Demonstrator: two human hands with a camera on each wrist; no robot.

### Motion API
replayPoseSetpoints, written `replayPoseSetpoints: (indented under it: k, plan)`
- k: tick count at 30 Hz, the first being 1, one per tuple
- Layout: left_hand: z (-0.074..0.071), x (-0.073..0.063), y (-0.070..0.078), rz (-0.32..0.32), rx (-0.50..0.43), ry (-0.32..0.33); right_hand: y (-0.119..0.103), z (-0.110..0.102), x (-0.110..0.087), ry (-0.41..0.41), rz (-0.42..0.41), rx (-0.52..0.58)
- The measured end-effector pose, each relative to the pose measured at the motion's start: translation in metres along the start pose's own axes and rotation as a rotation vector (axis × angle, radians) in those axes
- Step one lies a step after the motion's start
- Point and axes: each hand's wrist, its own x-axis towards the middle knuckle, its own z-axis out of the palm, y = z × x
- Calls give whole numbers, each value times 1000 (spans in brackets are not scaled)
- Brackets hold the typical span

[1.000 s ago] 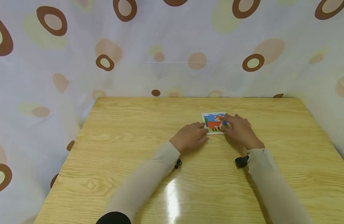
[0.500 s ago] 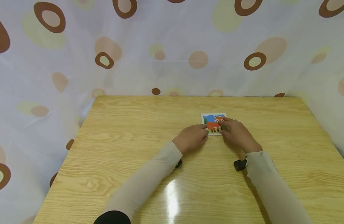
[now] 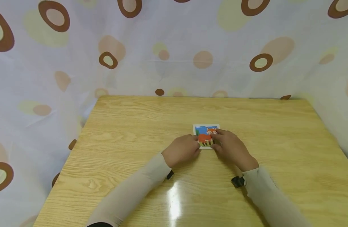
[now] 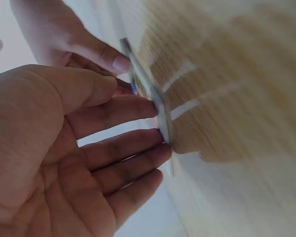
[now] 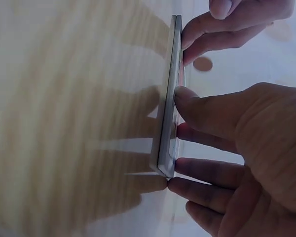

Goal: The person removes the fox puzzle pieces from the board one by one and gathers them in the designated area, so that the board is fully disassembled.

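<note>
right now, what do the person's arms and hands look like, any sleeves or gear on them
The plain, pale beige fabric left sleeve and matching right sleeve are long. A small black fitting shows by the left cuff, a boxy black one by the right. The left hand and right hand wear no gloves

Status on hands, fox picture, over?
Left hand touching fox picture at left, right hand at right. Picture on table. Hands partly cover it; nothing else blocking.

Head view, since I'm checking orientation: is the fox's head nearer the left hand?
No: the fox's head is by the right hand, across from the left hand.
</note>
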Motion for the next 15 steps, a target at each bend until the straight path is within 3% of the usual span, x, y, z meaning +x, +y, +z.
replayPoseSetpoints:
  k: [7,15]
  plan:
    - [3,-43,5,-39,-23,43,-31,9,-13,20,-81,-73]
    - [-5,-82,27,-117,43,-36,-61,16,-21,16,-170,-116]
